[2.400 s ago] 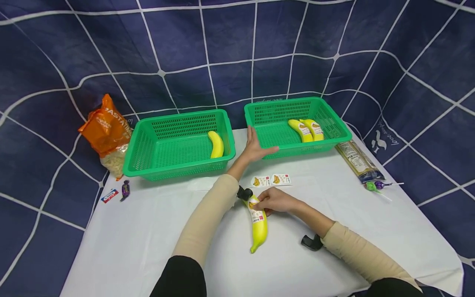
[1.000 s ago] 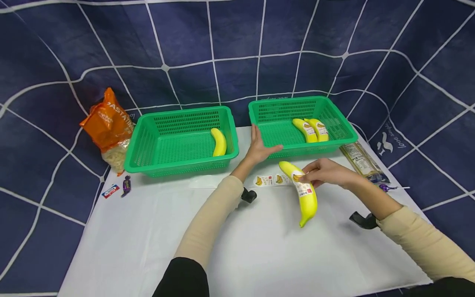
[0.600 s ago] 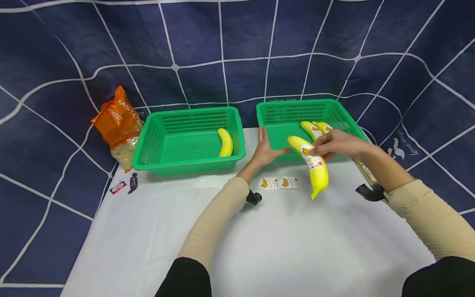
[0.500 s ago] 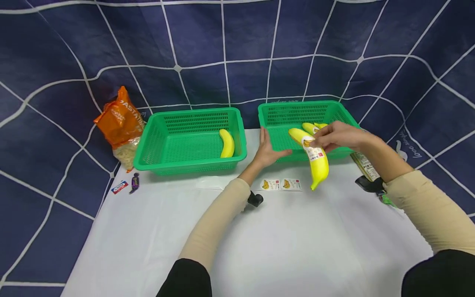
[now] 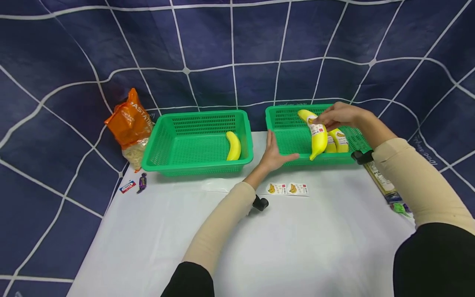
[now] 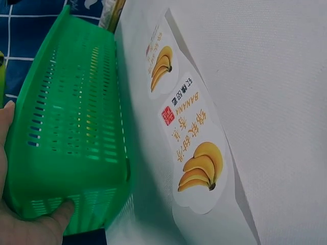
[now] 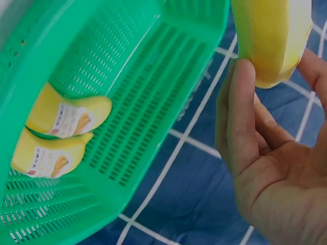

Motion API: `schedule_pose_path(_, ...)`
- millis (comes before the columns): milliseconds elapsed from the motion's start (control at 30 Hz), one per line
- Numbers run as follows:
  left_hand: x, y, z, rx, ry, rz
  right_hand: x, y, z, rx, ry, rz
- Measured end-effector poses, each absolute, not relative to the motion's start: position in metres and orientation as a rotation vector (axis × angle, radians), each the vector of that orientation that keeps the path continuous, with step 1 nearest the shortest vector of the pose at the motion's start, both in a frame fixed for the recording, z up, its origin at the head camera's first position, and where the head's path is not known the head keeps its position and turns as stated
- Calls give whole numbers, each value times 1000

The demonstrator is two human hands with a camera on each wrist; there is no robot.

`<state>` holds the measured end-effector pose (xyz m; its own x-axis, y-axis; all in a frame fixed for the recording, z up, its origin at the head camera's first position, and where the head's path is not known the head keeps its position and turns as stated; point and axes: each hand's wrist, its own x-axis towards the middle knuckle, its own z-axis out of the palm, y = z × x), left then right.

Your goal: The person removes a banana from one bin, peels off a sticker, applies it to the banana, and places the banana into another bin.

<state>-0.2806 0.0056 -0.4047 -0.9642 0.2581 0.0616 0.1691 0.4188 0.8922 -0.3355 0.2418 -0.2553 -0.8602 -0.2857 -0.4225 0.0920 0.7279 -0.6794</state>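
Note:
My right hand (image 5: pixel 343 114) pinches a yellow banana (image 5: pixel 318 140) with a white label, held up over the right green basket (image 5: pixel 337 160). In the right wrist view, the thumb and fingers (image 7: pixel 241 107) hold one end of it, and the other end is cut off. Two labelled bananas (image 7: pixel 66 115) lie side by side in that basket. My left hand (image 5: pixel 274 156) rests against the basket's left end, thumb and fingers spread; the left wrist view shows the thumb (image 6: pixel 64 214) on the basket wall. Just in front lies a strip of banana stickers (image 5: pixel 287 189).
A left green basket (image 5: pixel 196 169) holds one banana (image 5: pixel 233 146) with no label showing. An orange pasta bag (image 5: pixel 130 126) leans beside it, near two small wrapped sweets (image 5: pixel 142 182). At right lie a long packet (image 5: pixel 384 181) and a green-wrapped sweet (image 5: pixel 400 208).
My right hand has lifted the labelled banana off the table and carried it away from me and rightward, over the right basket. My left hand stays at that basket's left end.

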Motion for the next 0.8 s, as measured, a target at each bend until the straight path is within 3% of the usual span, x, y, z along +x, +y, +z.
schedule_pose_path(300, -278, 5, -408, 374, 2560, 1604, -374, 252, -264, -95, 2367, -947)
schedule_pose_path(800, -279, 2, -407, 418, 2570, 1576, -407, 263, -295, -56, 2242, -934)
